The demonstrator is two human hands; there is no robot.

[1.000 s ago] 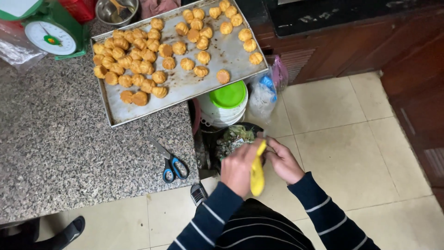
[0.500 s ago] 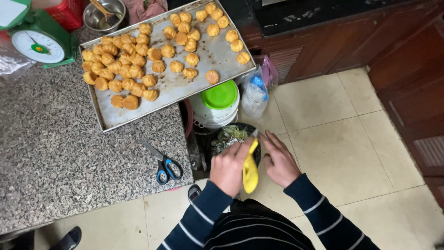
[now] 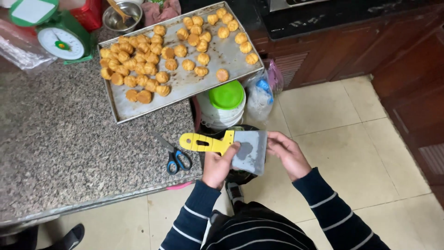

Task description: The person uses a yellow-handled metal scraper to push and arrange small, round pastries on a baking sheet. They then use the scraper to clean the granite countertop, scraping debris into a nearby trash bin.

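My left hand (image 3: 218, 164) grips a scraper (image 3: 231, 146) with a yellow handle and a flat grey metal blade, held level over a dark bin. The handle points left toward the counter edge. My right hand (image 3: 287, 153) touches the blade's right edge with its fingertips. Both arms wear dark sleeves with thin white stripes. A metal baking tray (image 3: 185, 85) with several small golden baked pastries (image 3: 138, 69) lies on the speckled stone counter (image 3: 60, 153), jutting over its edge.
Blue-handled scissors (image 3: 175, 157) lie near the counter's edge. A green kitchen scale (image 3: 60, 39) and a metal bowl (image 3: 121, 16) stand at the back. A white bucket with green lid (image 3: 225, 104) and a plastic bag (image 3: 261, 92) sit on the tiled floor. Dark wooden cabinets (image 3: 370, 51) line the right.
The scraper has turned from edge-on and upright to flat and level, its blade now visible. My right hand has shifted to the blade's edge.
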